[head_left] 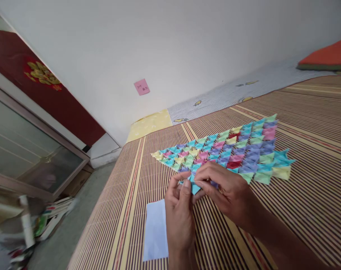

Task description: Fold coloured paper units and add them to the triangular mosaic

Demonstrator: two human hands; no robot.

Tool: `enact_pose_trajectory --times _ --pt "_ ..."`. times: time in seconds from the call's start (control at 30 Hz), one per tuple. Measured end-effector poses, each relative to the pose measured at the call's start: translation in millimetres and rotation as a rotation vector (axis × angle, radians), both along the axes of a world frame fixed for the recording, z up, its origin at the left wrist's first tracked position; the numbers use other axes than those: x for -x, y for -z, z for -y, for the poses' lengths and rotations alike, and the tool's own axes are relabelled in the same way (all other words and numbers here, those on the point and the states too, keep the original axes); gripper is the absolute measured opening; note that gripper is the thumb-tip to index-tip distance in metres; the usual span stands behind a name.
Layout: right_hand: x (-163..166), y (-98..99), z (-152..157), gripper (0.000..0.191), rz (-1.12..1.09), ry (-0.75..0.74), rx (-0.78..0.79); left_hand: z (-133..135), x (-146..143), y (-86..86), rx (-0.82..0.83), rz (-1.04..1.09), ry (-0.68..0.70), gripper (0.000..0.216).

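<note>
A large triangular sheet of joined folded paper pieces [235,150], in blue, green, pink, purple and yellow, lies flat on a striped bamboo mat [299,210]. At its near edge, my left hand [179,213] and my right hand [225,191] meet. Both pinch a small blue folded paper piece [193,185] that touches the sheet's near edge. The fingers of both hands are closed round it.
A pale blue sheet of paper [156,230] lies on the mat by my left wrist. A pink note [141,87] is stuck on the white wall. An orange cushion [328,56] lies at the far right. Left of the mat are a glass door and clutter on the floor.
</note>
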State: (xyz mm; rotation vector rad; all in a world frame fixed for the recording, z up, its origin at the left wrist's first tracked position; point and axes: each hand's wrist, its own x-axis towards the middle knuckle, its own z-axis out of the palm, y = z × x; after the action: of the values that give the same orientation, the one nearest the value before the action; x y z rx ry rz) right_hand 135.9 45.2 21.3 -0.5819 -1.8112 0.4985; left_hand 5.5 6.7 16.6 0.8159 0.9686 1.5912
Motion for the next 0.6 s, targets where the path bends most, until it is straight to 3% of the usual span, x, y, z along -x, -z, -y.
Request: enact_pose_trajectory --times 0.2,0.37,0.47,0.6 --pt "-1.7 -3.0 2.0 0.012 -0.056 0.038 0.012 -3.4 2.0 -3.1 0.026 0.257 -0.081 0.02" --pt "-2.5 -5.2 1.9 0.013 -0.075 0.05 0.012 -7.0 2.0 -5.5 0.051 0.391 -0.051 0.02" --pt "-4.2 -5.5 1.4 0.013 -0.057 0.065 0.0 -7.3 0.9 -5.4 0.038 0.367 -0.05 0.02" --pt "-3.7 -3.9 2.0 0.012 -0.009 0.115 -0.035 -5.8 -1.9 -0.6 0.006 0.158 -0.09 0.025"
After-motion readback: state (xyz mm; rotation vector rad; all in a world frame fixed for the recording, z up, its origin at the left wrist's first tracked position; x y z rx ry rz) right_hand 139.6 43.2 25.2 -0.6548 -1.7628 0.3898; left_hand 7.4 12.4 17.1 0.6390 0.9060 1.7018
